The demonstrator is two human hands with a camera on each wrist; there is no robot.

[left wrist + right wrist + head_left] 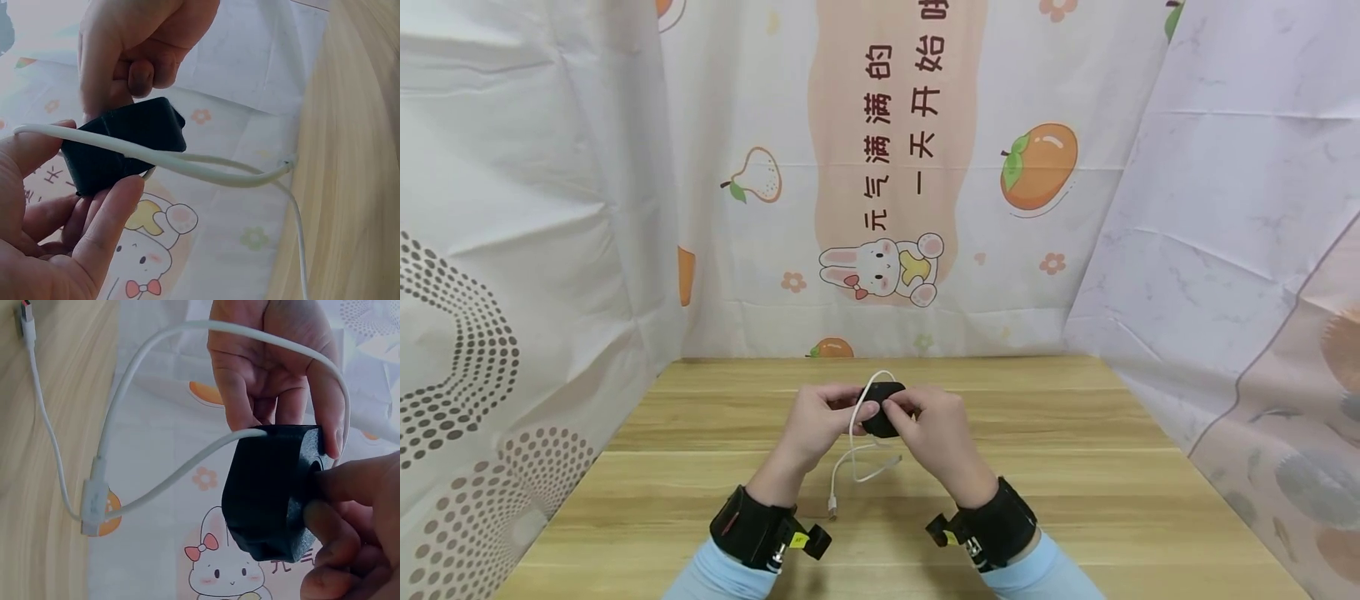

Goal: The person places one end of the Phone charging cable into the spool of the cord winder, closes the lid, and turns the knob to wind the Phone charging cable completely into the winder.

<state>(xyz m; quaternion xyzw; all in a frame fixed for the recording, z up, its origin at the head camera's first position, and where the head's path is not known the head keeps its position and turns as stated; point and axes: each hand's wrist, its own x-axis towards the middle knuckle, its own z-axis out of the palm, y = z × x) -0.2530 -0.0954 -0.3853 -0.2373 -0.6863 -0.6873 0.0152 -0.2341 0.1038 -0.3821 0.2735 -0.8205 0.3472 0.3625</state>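
Observation:
A small black block-shaped case [882,410], its exact kind unclear, is held above the table between both hands. A white USB cable [169,478] comes out of the case's edge and loops around. My left hand [827,421] grips the case from the left, thumb on the near side, fingers behind. My right hand [936,423] pinches at a dark round recess in the case's side face, its fingertips partly hidden there. The cable's USB-A plug [95,506] hangs in the air, and the slimmer plug [27,322] dangles lower, close to the tabletop.
A wood-grain table [700,483] stretches below both hands. Behind it hangs a printed cloth [760,250] with a rabbit and fruit, and further patterned cloths [1195,208] close off the sides. Each wrist wears a black camera strap [1000,521].

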